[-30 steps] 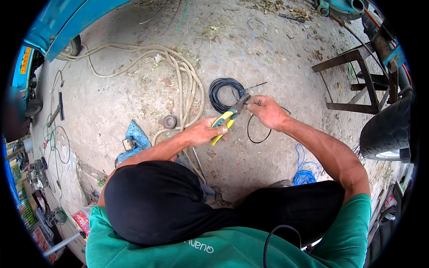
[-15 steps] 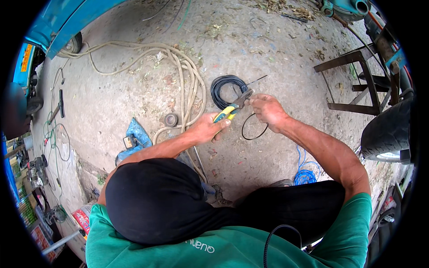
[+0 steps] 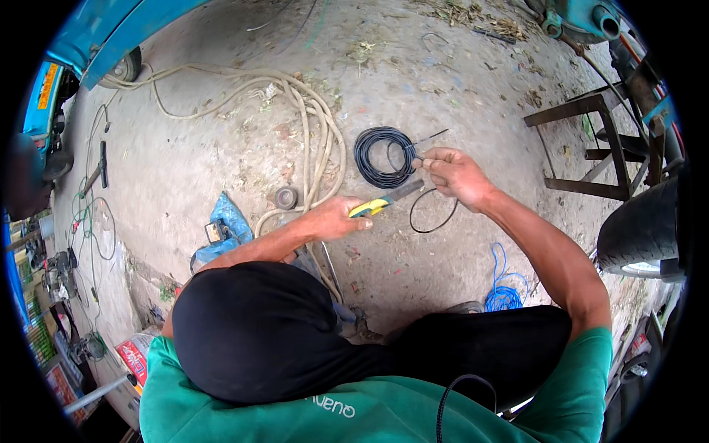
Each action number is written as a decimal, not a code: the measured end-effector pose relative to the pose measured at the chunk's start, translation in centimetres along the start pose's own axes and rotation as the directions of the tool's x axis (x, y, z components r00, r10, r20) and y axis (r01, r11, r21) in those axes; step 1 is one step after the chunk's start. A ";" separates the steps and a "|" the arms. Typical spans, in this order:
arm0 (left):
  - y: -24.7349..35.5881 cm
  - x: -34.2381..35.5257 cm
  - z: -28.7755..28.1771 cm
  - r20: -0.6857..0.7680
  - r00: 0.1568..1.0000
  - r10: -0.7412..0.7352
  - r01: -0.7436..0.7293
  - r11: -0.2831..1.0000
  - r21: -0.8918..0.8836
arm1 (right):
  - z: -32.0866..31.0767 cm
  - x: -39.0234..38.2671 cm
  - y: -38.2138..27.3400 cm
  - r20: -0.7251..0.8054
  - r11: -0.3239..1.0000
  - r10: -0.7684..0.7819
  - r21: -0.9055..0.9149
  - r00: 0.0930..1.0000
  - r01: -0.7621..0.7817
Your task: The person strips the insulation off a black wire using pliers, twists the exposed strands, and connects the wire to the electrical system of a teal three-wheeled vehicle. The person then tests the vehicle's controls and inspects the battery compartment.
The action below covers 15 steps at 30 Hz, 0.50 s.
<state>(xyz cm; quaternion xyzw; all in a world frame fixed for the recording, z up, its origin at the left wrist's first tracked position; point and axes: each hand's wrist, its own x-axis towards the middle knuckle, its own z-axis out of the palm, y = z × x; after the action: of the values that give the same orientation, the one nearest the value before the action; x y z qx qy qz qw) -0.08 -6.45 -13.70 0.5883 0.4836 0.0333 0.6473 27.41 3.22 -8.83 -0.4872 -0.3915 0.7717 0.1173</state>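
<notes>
My left hand (image 3: 338, 218) is closed round the yellow-and-green handles of a pair of pliers (image 3: 374, 207). The metal jaws point up and right, a little below the fingertips of my right hand (image 3: 459, 179). Between its thumb and fingers, that hand pinches a black cable; the exact end is partly hidden by the fingers. Just left of it, a coil of black cable (image 3: 364, 161) lies on the ground with a stiff end sticking out to the upper right. A loose loop of black cable (image 3: 430, 232) hangs below my right hand.
A thick beige hose (image 3: 306, 140) winds across the ground at left, beside a roll of tape (image 3: 285, 197). A blue bag (image 3: 232, 215) lies near my left forearm. Blue wire (image 3: 504, 298) is coiled by my right knee. At right stand a metal stand (image 3: 583, 111) and a tyre (image 3: 639, 221).
The pliers have drawn down and away from the fingertips of my right hand, where their jaws were before. My right hand still pinches the cable, a little higher relative to the pliers.
</notes>
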 end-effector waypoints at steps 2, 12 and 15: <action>-0.4 -0.4 -0.5 0.042 0.999 -0.012 0.008 0.994 0.111 | -0.5 -0.9 -1.2 -0.018 0.999 -0.001 -0.042 1.000 0.000; 2.2 -1.3 -0.7 -0.263 0.689 0.675 -0.411 0.663 0.626 | 2.0 -2.6 -4.0 -0.192 0.988 -0.124 -0.117 0.974 0.103; 2.1 4.1 -1.6 -0.124 0.622 0.773 -0.444 0.479 0.758 | 1.6 -3.6 -4.5 -0.131 0.986 -0.159 -0.068 0.979 0.151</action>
<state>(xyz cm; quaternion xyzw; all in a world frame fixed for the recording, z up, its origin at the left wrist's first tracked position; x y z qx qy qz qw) 2.16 -2.13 -14.22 0.8864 0.3463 0.2308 0.2028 26.96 3.43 -2.84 -0.5099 -0.4413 0.7137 0.1894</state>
